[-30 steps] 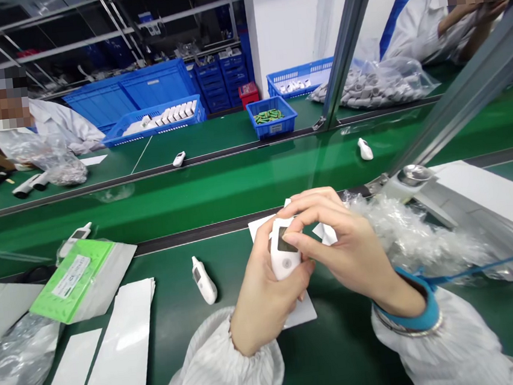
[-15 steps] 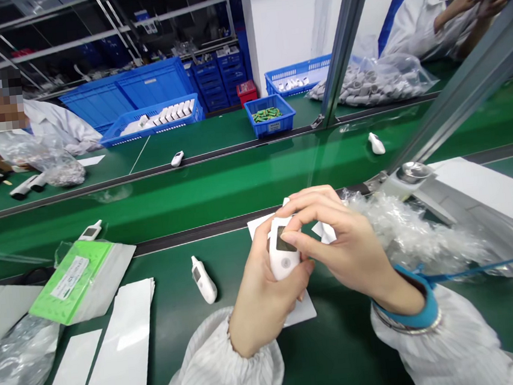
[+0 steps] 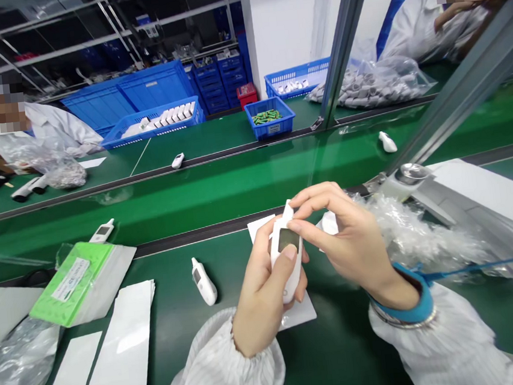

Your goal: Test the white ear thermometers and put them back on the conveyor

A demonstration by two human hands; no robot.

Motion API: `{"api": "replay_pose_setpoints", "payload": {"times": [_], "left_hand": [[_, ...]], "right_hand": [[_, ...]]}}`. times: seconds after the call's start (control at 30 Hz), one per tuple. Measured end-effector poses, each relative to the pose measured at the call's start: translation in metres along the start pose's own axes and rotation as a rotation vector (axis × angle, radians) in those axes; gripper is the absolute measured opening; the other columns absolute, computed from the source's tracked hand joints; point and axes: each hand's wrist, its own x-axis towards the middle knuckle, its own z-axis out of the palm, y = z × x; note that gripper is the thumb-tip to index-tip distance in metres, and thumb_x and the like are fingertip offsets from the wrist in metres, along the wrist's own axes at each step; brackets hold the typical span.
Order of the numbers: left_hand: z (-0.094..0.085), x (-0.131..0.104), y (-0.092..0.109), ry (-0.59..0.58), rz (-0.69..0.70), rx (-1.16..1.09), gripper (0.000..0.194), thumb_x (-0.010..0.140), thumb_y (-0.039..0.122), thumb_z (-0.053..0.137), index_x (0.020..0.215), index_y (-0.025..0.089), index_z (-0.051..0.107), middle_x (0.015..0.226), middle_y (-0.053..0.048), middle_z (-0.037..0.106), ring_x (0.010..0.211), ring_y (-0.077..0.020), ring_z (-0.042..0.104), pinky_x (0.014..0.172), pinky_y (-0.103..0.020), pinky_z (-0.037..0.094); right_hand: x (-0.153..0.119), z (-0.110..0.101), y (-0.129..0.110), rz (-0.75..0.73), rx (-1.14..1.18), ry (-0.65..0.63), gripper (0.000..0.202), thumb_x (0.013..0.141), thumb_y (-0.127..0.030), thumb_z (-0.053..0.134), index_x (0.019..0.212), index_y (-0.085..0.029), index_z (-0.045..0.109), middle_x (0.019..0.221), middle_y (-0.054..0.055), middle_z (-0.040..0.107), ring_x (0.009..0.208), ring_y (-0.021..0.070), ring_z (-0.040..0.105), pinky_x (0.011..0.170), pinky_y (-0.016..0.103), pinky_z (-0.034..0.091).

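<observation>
A white ear thermometer (image 3: 287, 268) with a dark screen is in my left hand (image 3: 264, 294). The fingers wrap round its body and the thumb lies over the lower screen. My right hand (image 3: 346, 232) closes thumb and fingers around the probe end at the top. Beneath both hands lies a white sheet (image 3: 301, 314), partly covered. A second ear thermometer (image 3: 204, 282) rests on the green bench to the left, probe pointing away. By my right fingers is a small crumpled white piece (image 3: 329, 223), partly hidden.
A green conveyor belt (image 3: 220, 187) carries a thermometer (image 3: 388, 141) at right and another (image 3: 102, 231) at left. Clear plastic bags (image 3: 414, 232) and a metal post (image 3: 462, 70) stand right. White strips (image 3: 121, 345) and a green packet (image 3: 72, 280) lie left. Co-workers sit opposite.
My left thumb has moved up onto the screen. The right fingers have shifted from the screen to the probe end, uncovering it. Thermometers on the belt have moved right.
</observation>
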Motion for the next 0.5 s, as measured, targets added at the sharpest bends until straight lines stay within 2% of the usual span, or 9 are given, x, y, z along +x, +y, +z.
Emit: {"api": "replay_pose_setpoints", "payload": {"times": [0.23, 0.4, 0.5], "left_hand": [[0.0003, 0.0001, 0.0034, 0.038, 0.012, -0.018, 0.037, 0.095, 0.032, 0.054, 0.127, 0.026, 0.038, 0.088, 0.002, 0.054, 0.047, -0.0031, 0.043, 0.033, -0.013, 0.023], [0.001, 0.0001, -0.0002, 0.118, 0.092, 0.07, 0.041, 0.095, 0.033, 0.055, 0.13, 0.026, 0.035, 0.083, 0.003, 0.052, 0.052, -0.0055, 0.046, 0.035, -0.016, 0.03], [0.0025, -0.0017, -0.0034, 0.162, 0.113, 0.162, 0.046, 0.096, 0.035, 0.054, 0.135, 0.028, 0.032, 0.082, 0.003, 0.053, 0.055, -0.0069, 0.048, 0.039, -0.018, 0.033]], "right_hand": [[-0.0002, -0.0034, 0.002, 0.181, 0.164, 0.038, 0.009, 0.089, -0.016, 0.063, 0.083, -0.023, 0.061, 0.094, 0.001, 0.065, 0.094, 0.0159, 0.062, 0.086, 0.032, 0.05], [-0.0029, 0.0025, -0.0027, 0.134, 0.031, 0.045, 0.01, 0.082, -0.015, 0.07, 0.082, -0.023, 0.065, 0.093, 0.002, 0.067, 0.094, 0.0193, 0.064, 0.085, 0.036, 0.054], [-0.0041, 0.0061, -0.0039, 0.113, 0.026, 0.066, 0.011, 0.082, -0.014, 0.071, 0.082, -0.024, 0.067, 0.092, 0.002, 0.067, 0.092, 0.0185, 0.065, 0.084, 0.035, 0.055]]}}
